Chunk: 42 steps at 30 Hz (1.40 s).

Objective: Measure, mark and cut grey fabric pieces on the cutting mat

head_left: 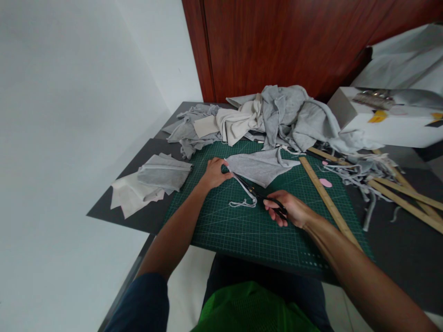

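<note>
A piece of grey fabric lies on the green cutting mat. Thumb and fingers of my left hand pinch its left corner. My right hand grips the black handles of a pair of scissors, whose blades point up and left along the fabric's lower edge, toward the left hand. A thin trimmed strip hangs from that edge beside the blades and curls on the mat. How far apart the blades stand is too small to tell.
Grey and cream cloth is heaped at the back. Folded pieces lie on the left. A wooden ruler rests right of the fabric, near scrap strips and more wooden rulers. A white box stands back right.
</note>
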Each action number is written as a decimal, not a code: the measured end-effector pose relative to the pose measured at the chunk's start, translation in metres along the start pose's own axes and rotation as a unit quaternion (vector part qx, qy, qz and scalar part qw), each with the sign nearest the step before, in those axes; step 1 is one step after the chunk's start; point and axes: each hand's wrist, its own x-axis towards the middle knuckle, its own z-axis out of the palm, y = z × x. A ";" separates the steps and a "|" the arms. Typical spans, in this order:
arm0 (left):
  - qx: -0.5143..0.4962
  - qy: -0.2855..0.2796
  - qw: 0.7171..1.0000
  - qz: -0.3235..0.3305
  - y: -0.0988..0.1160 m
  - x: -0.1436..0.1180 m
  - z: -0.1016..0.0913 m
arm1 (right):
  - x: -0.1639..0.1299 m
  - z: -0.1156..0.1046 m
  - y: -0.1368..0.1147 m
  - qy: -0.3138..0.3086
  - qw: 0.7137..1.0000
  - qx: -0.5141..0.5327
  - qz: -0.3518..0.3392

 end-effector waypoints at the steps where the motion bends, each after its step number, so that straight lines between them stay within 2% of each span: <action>1: 0.001 0.000 1.000 0.000 0.000 0.000 0.000 | 0.001 0.000 -0.001 -0.003 1.000 0.002 -0.001; 12: 0.007 0.004 1.000 0.004 0.000 0.001 0.000 | 0.008 0.000 -0.007 -0.003 1.000 -0.007 -0.011; 19: -0.002 0.047 0.999 -0.006 0.004 0.009 0.003 | 0.008 0.001 -0.008 0.003 1.000 -0.004 -0.011; 24: 0.027 0.079 0.996 -0.015 0.007 0.017 0.009 | 0.006 0.002 -0.009 0.005 1.000 -0.009 -0.008; 29: -0.005 0.080 0.996 -0.031 0.002 0.017 0.008 | 0.006 0.002 -0.009 0.007 1.000 -0.013 -0.006; 36: -0.004 0.059 0.998 -0.006 -0.004 0.013 0.002 | 0.006 0.003 -0.008 -0.001 1.000 0.000 0.001; 42: 0.024 0.065 0.997 -0.045 0.000 0.012 -0.001 | 0.009 0.002 -0.011 -0.015 1.000 0.010 0.007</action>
